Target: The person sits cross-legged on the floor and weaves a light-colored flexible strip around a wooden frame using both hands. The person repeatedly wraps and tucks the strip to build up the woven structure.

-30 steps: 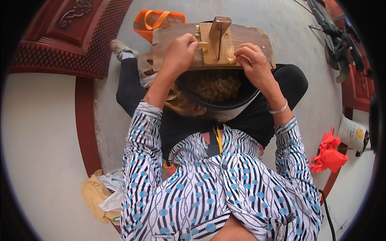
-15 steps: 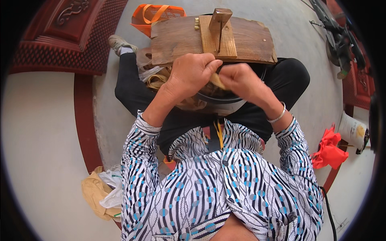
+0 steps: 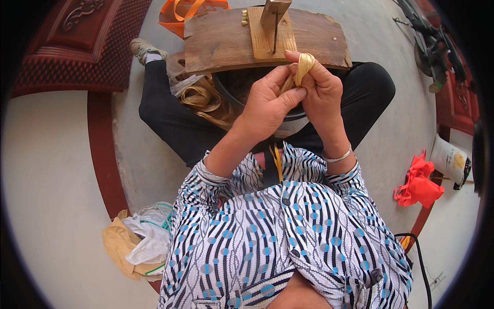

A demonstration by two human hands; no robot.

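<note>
A glossy pale-yellow strip is looped over the fingers of my right hand. Its lower part runs down between both hands, where my left hand pinches it with thumb and fingers. My hands meet just in front of a wooden board, over a dark round tub. On the board lies a lighter wooden block bearing an upright wooden post and a thin metal rod. Several small yellow pieces sit beside that block.
Coiled tan strips lie left of the tub. An orange bag stands behind the board. Tan and white bags rest at lower left, a red bag at right. A dark wheeled vehicle stands at far right.
Both hands have moved right and come together. The strip, stretched between them before, is now looped over my right fingers. The board sits slightly higher and further left in view.
</note>
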